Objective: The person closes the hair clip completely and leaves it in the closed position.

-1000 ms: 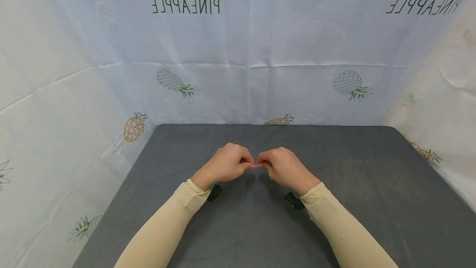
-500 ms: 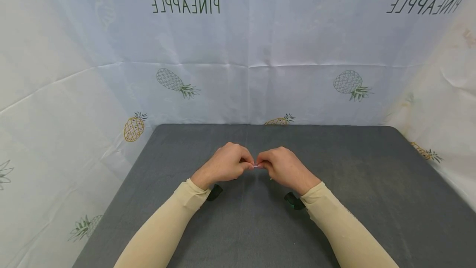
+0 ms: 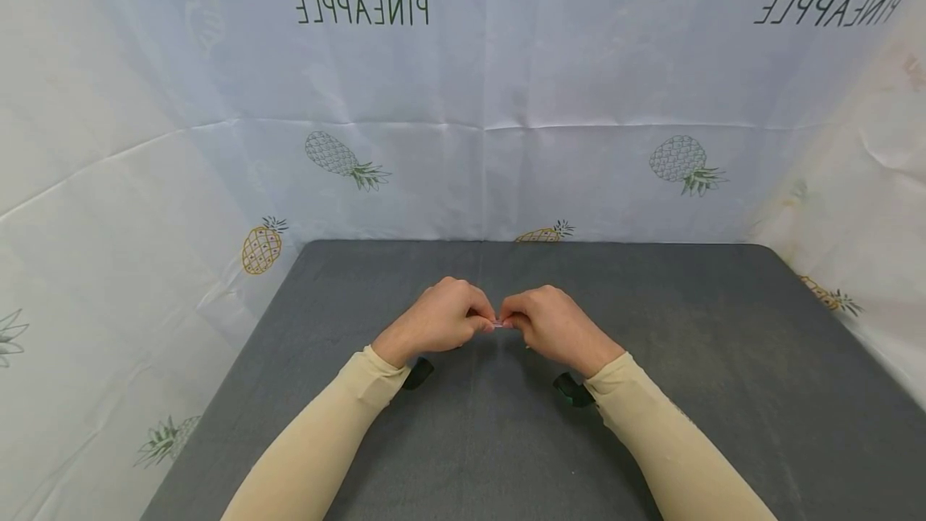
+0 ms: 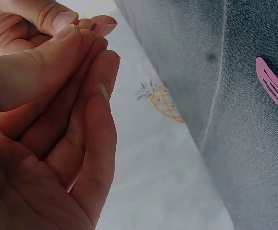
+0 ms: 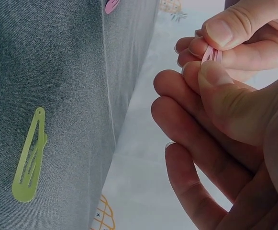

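Okay, nearest the camera are the sleeves, then the left hand and right hand; each grip is closed, thumb and fingers pinching the held clip, pale pink, up between the hands over the tabletop.

We'd flag a slip first: so little of it clears the pinches that uneven pulling could pop it out. If it's sprung, as we guess, it might snap on a fingertip, and twisting the hands against each other could bend it. Dropped, it might land by the pink clip and get confused with it; the green clip is easier to tell apart. We also think a hand lowered carelessly could nudge either loose one.

Hard to see: fingers cover both ends of the held clip, so we can't tell if it's snapped or flexed, and the left wrist view barely shows it. In the head view, slivers peek out beneath the hands, too small for us to label. The pink clip runs off its frame, and a pink piece is cut by the right wrist view's top edge; same clip or not, we can't say. Farthest back, some curtain prints are cropped.
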Demonstrator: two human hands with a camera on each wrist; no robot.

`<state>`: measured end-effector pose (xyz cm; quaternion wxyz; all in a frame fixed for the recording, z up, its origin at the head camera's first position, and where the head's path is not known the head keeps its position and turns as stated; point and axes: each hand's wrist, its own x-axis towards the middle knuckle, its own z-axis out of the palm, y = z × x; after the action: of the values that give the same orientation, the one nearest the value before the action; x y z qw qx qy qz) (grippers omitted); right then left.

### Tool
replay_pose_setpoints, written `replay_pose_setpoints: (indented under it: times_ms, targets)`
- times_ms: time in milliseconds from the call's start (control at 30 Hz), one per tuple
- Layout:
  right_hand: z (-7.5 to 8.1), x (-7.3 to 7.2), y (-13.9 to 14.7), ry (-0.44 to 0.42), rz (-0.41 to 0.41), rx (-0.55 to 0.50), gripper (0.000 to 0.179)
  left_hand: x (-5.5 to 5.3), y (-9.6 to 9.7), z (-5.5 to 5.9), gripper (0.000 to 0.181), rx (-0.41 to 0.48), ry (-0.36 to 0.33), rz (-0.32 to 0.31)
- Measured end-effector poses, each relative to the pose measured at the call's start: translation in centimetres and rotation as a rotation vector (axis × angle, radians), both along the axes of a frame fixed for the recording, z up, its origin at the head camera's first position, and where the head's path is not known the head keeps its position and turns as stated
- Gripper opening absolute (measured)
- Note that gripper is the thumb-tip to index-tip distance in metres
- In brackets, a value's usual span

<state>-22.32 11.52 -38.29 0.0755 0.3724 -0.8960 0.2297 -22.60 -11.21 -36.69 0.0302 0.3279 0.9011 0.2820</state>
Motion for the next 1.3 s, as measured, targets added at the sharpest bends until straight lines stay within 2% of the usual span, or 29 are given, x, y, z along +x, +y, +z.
replay_pose_setpoints:
  times_ms: [200, 433, 833, 1033, 1300]
  targets:
    - [-0.01, -0.01, 0.07, 0.010, 0.007, 0.002, 0.014, -0.02, -0.06, 0.07, 0.012, -0.003, 0.003, -0.016]
    - [0.07, 0.00, 0.04, -0.003, 0.014, -0.004, 0.015, -0.06, -0.24, 0.16, 0.014, 0.017, -0.031, -0.013]
    - [0.26, 0.09, -0.07, -0.149, -0.037, -0.036, 0.004, -0.28, -0.24, -0.21, 0.012, -0.007, -0.024, 0.018]
    - [0.29, 0.08, -0.07, -0.148, -0.037, -0.039, 0.006, -0.30, -0.18, -0.38, 0.010, -0.007, -0.026, 0.026]
    - [0.06, -0.04, -0.08, -0.134, -0.045, -0.005, 0.008, -0.39, -0.02, -0.58, 0.013, -0.007, -0.060, 0.020]
